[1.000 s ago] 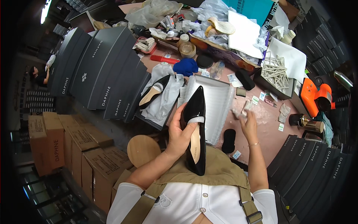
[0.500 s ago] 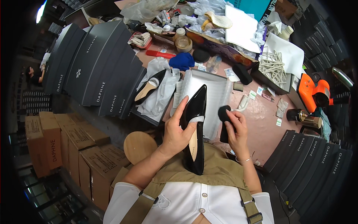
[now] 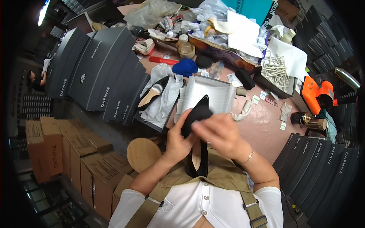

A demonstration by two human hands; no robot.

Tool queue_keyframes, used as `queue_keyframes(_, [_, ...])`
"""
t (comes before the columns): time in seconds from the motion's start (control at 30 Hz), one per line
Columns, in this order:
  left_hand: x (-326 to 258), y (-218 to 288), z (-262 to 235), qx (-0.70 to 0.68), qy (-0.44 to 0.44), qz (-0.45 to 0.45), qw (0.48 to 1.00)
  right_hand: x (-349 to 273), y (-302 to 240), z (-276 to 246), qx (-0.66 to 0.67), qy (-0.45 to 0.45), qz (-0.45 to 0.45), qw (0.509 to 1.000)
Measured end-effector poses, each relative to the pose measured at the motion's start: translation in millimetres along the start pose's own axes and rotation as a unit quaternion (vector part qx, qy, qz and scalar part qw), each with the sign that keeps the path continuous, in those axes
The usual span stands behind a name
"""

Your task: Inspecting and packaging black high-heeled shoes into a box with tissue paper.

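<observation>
My left hand [image 3: 177,139] is closed around the side of a glossy black pointed shoe [image 3: 203,159] with a beige insole, held upright with its toe away from me. A soft black cloth or pad [image 3: 199,114] lies against the shoe's front, covering much of the toe. My right hand [image 3: 220,136] grips this cloth and is smeared by motion. Beyond the shoe is an open shoebox part [image 3: 230,99] with a white lining. To its left, the matching shoe [image 3: 153,94] rests on white tissue in another grey tray.
Grey shoeboxes [image 3: 99,68] rise at the left; more boxes [image 3: 323,167] stand at the right. On the pink table are a blue cloth [image 3: 185,67], a red comb-like tool [image 3: 162,60], a box of white sticks [image 3: 274,70] and an orange heat tool [image 3: 312,95]. A round wooden stool [image 3: 143,154] is left.
My right hand has brought the black cloth leftward from beside the shoe onto its toe. The left hand keeps its hold on the shoe. My view has shifted slightly.
</observation>
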State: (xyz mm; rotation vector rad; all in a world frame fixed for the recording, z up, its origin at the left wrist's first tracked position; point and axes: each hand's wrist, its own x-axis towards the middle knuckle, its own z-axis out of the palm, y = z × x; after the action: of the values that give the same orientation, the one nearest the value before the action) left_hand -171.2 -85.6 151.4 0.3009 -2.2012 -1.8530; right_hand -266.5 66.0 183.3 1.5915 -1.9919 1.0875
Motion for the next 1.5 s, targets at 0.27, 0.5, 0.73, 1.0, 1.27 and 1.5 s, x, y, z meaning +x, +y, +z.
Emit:
queue_keyframes(0.27, [8, -23, -5, -0.163, -0.035, -0.072, 0.983, -18, 30, 20, 0.011, 0.051, 0.024, 0.998])
queue_keyframes(0.5, [14, -36, -3, -0.325, -0.07, -0.106, 0.937, -34, 60, 18, 0.006, 0.057, 0.089, 0.994])
queue_keyframes(0.73, [10, -40, 6, -0.394, -0.133, -0.141, 0.898, -67, 115, 18, -0.061, 0.021, 0.193, 0.979])
queue_keyframes(1.0, [23, -63, 0, -0.474, -0.055, -0.215, 0.852, -251, 117, 16, -0.17, 0.03, 0.486, 0.857])
queue_keyframes(1.27, [38, -85, 20, -0.387, 0.184, -0.221, 0.876, -68, -21, 18, 0.26, -0.253, 0.36, 0.86])
queue_keyframes(1.5, [112, -128, -159, 0.356, -0.019, -0.004, 0.934, -83, -20, 61, 0.139, -0.128, 0.511, 0.839])
